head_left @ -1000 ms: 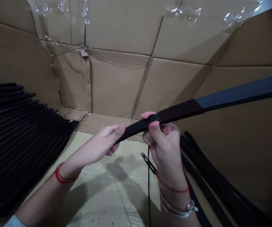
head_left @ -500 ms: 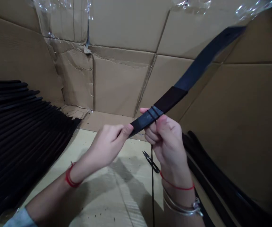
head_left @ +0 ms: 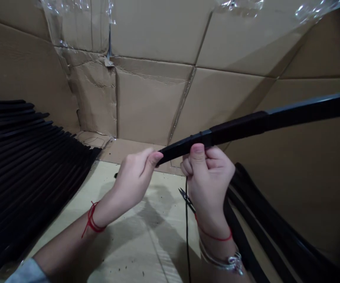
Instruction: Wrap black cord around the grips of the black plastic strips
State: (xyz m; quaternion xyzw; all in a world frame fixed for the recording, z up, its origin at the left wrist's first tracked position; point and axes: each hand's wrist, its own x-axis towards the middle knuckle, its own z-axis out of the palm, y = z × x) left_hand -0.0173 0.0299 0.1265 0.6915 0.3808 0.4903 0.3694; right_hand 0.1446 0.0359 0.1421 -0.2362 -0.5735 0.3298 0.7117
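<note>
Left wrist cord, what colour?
Red. The cord around the left wrist shows best in the head view.

left hand (head_left: 134,175), right hand (head_left: 207,182), gripping black strip (head_left: 237,127)

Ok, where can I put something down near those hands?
The widest patch is the pale cardboard below the left hand, between the stacked black strips and the black cord. A narrower patch lies behind the hands, along the cardboard wall. It's crowded by the right hand, with thread snips and more strips.
</note>
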